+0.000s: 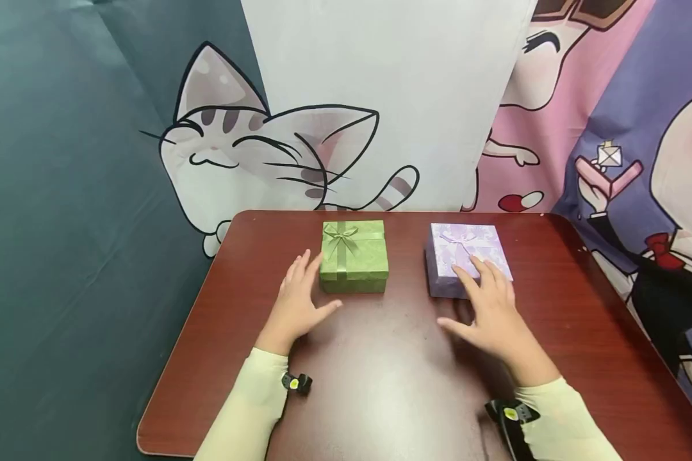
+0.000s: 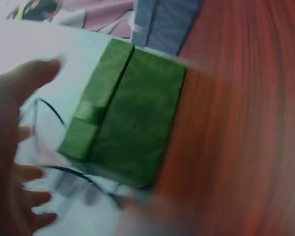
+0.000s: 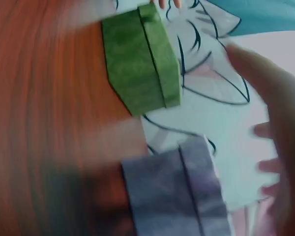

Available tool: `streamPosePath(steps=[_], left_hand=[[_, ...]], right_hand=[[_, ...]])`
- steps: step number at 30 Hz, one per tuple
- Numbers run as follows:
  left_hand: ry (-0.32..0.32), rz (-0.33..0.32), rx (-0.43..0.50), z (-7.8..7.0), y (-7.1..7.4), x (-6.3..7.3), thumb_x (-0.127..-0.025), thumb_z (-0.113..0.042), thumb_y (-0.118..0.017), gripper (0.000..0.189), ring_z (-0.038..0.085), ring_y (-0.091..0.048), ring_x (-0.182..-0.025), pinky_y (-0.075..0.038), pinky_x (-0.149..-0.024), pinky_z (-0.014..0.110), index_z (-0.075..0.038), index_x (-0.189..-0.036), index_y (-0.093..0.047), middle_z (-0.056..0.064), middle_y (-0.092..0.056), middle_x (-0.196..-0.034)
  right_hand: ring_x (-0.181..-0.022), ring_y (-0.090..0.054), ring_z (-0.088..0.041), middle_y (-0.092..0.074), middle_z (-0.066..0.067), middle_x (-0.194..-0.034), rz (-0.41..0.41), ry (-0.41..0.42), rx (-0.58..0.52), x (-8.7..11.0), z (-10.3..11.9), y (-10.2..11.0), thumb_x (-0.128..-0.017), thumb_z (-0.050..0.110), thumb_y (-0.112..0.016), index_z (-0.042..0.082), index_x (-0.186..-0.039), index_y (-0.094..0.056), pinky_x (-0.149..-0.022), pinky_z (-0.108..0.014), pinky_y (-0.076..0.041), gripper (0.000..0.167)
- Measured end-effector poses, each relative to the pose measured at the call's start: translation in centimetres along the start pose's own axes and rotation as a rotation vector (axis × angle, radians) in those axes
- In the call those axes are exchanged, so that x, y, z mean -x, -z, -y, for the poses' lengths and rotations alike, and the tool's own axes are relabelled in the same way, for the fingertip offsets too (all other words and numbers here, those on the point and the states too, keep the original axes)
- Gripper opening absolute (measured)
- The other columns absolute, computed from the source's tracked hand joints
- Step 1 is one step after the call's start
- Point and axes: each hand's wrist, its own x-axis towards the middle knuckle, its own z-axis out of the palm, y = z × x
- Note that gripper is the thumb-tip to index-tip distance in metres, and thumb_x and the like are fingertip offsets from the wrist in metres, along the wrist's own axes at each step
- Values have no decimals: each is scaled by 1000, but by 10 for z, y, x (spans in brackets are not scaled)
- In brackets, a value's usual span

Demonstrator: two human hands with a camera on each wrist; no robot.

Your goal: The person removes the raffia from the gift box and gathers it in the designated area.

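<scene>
A green gift box [image 1: 354, 253] with a ribbon bow on its lid sits on the table, left of a lavender gift box [image 1: 467, 250] with a pale bow. My left hand [image 1: 296, 301] is at the green box's left front corner, its fingers spread and the thumb out to the right. Over the front right of the lavender box hovers my right hand [image 1: 487, 314], fingers extended and overlapping the lid in the head view. Neither hand grips anything. In the left wrist view the green box [image 2: 132, 113] lies beyond the fingers; the right wrist view has the lavender box [image 3: 172, 191] low down.
The brown wooden table [image 1: 375, 384] has rounded corners and reaches back to a wall sheet with a cartoon cat [image 1: 219, 147]. Cartoon figures cover the pink and purple sheet [image 1: 600, 128] on the right. Small black camera mounts [image 1: 296, 383] are strapped to both wrists.
</scene>
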Motion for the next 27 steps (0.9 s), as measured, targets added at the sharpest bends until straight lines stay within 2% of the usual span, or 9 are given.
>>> streamPosePath(steps=[3,5,7,9,12,15,19,22,27], left_hand=[[97,-174,375,12,-19,-3,-89,-31,-81,87,39,-35,-149,-35,-117,61,-22,-162,-36,12,-32,-166],[140,-262,636,19,-34,-7,-93,-15,-76,76,42,-41,-145,-38,-117,56,-13,-159,-40,19,-39,-162],[166,-304,809,24,-46,-11,-95,-3,-73,69,45,-44,-143,-39,-117,53,-4,-157,-42,27,-42,-157],[185,-305,887,25,-53,-14,-95,1,-71,66,44,-45,-143,-40,-117,52,1,-155,-43,29,-44,-156],[196,-298,816,23,-56,-18,-95,-2,-73,62,37,-51,-139,-43,-114,47,-1,-152,-50,22,-51,-152],[201,-301,677,20,-57,-17,-94,-9,-76,58,30,-56,-135,-46,-112,44,-8,-149,-57,15,-57,-149],[173,-313,549,18,-55,-19,-95,-15,-77,58,25,-55,-137,-42,-115,43,-8,-149,-57,12,-58,-148],[157,-305,536,17,-54,-23,-96,-14,-76,59,24,-52,-139,-39,-118,41,-5,-150,-55,14,-57,-149],[152,-311,528,16,-53,-25,-96,-15,-76,59,24,-55,-137,-40,-117,40,-4,-150,-54,14,-60,-146]], right_hand=[[-127,-49,-50,-57,-26,-139,-247,112,-234,-12,15,-31,-87,39,-77,-1,-133,-64,-107,-59,-37,62],[-120,-57,-45,-63,-24,-131,-323,124,-382,-22,25,-59,-88,21,-75,-5,-128,-67,-107,-47,-43,47],[-122,-59,-43,-62,-25,-133,-313,45,-507,-31,35,-88,-90,11,-74,-5,-134,-63,-110,-42,-46,48],[-127,-56,-43,-58,-26,-140,-263,-94,-585,-40,42,-115,-92,9,-74,-3,-144,-55,-113,-45,-44,57],[-138,-49,-43,-50,-27,-150,-155,-289,-683,-55,50,-144,-96,14,-73,-1,-156,-41,-118,-53,-37,70],[-144,-44,-38,-45,-22,-157,-74,-394,-734,-62,54,-158,-98,22,-71,3,-161,-35,-122,-51,-31,74],[-144,-45,-35,-47,-21,-156,-92,-407,-733,-70,57,-163,-98,24,-72,5,-160,-38,-121,-48,-33,73],[-142,-47,-37,-49,-22,-154,-123,-389,-683,-72,55,-162,-98,22,-73,4,-158,-41,-120,-48,-34,70],[-148,-40,-36,-44,-24,-157,-117,-332,-630,-74,51,-160,-99,25,-71,1,-158,-40,-123,-46,-30,70]])
